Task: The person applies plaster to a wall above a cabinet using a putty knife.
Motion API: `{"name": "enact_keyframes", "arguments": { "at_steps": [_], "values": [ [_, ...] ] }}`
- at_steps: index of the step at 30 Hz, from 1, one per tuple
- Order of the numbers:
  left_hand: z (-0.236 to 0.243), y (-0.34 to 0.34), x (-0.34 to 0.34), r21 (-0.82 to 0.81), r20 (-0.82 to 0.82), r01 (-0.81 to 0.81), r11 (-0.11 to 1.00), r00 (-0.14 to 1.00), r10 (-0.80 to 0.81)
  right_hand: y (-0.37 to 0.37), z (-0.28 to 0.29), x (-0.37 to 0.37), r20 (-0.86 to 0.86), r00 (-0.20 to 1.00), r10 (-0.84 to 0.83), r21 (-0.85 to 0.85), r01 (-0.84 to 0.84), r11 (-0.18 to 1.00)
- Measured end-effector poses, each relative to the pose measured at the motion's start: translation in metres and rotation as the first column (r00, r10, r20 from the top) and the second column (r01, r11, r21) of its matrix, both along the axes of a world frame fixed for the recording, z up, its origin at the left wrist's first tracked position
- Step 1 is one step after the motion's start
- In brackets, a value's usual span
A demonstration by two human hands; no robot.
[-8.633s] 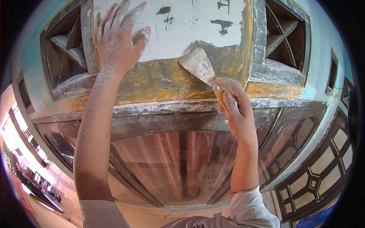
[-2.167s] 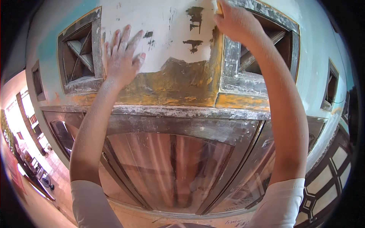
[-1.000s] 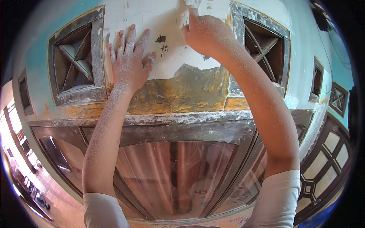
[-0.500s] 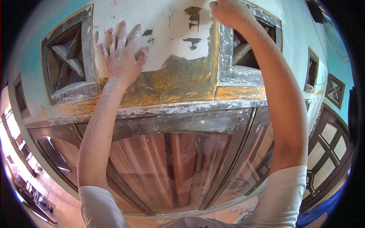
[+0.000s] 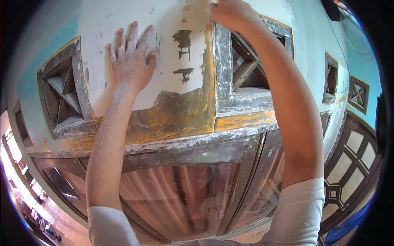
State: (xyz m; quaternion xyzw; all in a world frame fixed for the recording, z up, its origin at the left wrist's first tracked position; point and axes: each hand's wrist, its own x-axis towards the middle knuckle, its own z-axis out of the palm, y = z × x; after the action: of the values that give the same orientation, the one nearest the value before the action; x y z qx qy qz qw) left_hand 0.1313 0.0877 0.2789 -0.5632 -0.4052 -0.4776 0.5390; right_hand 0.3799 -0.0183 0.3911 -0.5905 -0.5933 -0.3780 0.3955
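My left hand (image 5: 133, 63) lies with fingers spread against the white wall (image 5: 119, 12), and pale dust coats its skin and forearm. Higher up and to the right, my right hand (image 5: 232, 14) is closed, its fingers curled towards the wall at the upper edge of the view. Whatever those fingers hold, if anything, is hidden. Between the hands the white coat shows dark bare patches (image 5: 182, 43). Below them runs a rough brown and ochre band (image 5: 172, 115).
Two dark-framed vents with crossed slats, a left vent (image 5: 61, 88) and a right vent (image 5: 246, 69), flank the work area. A whitened ledge (image 5: 184, 141) sits above glazed panels (image 5: 180, 192) with curtains behind. A panelled door (image 5: 349, 164) stands at right; cables (image 5: 344, 53) hang nearby.
The view has tilted up and shifted right, so the wall sits lower and further left. My right hand has moved left in the picture, still closed; my left hand stays spread on the wall.
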Motion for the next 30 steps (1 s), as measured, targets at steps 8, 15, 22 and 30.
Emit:
{"name": "enact_keyframes", "arguments": {
  "at_steps": [8, 15, 22, 30],
  "values": [
    [-0.009, -0.005, -0.008, -0.007, -0.002, -0.005, 1.0, 1.0, 0.005, 0.007, -0.005, 0.018, -0.027, 0.999, 0.045, 0.088, -0.043, 0.995],
    [-0.009, -0.001, -0.001, -0.015, 0.004, 0.006, 1.0, 1.0, -0.006, 0.022, 0.02, 0.128, -0.08, 0.992, -0.1, 0.089, 0.108, 0.99],
    [-0.009, -0.003, 0.002, -0.035, 0.0, -0.005, 0.999, 1.0, 0.005, 0.009, -0.025, 0.101, -0.109, 0.989, -0.098, 0.056, 0.105, 0.993],
    [-0.01, -0.001, 0.006, -0.009, 0.007, 0.03, 1.0, 1.0, -0.03, 0.025, -0.037, 0.229, -0.235, 0.965, -0.113, 0.139, 0.149, 0.979]
  ]
}}
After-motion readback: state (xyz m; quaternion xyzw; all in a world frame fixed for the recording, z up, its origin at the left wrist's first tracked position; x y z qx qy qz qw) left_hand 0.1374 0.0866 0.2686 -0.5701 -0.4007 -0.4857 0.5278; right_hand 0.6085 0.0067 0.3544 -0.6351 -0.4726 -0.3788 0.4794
